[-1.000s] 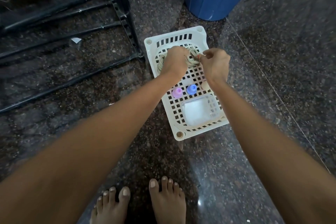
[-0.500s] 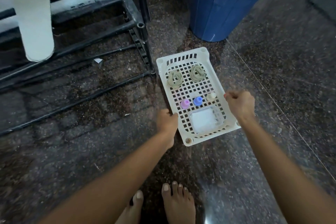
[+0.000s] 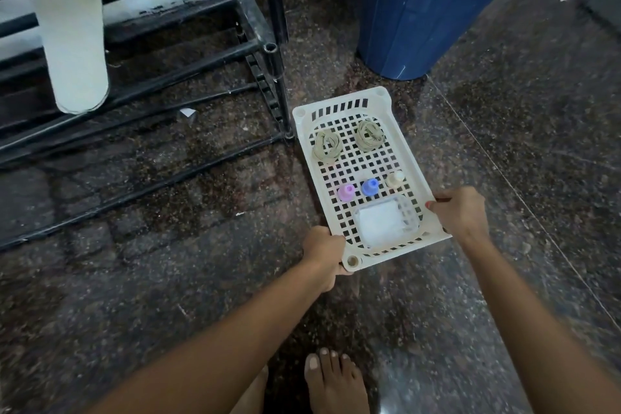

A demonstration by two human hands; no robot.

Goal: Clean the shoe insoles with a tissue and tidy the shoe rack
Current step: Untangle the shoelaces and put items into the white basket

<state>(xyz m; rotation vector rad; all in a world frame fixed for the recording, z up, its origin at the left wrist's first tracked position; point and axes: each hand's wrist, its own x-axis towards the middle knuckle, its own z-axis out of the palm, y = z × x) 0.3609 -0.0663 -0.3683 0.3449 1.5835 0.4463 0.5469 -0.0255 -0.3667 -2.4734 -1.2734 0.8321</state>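
Note:
A white slotted plastic basket sits on the dark granite floor beside the black metal shoe rack. My left hand grips the basket's near left corner. My right hand grips its right rim. Inside lie two coiled shoelaces, three small bottles, pink, blue and cream, and a white tissue pack. A pale insole leans on the rack's bars at the upper left.
A blue plastic bucket stands just behind the basket. A scrap of white paper lies under the rack. My bare feet are at the bottom centre. Open floor stretches to the right.
Both hands left the coiled laces at the far end of the basket and came back to its near end, where they now grip the rim. The view tilted up, showing rack and insole.

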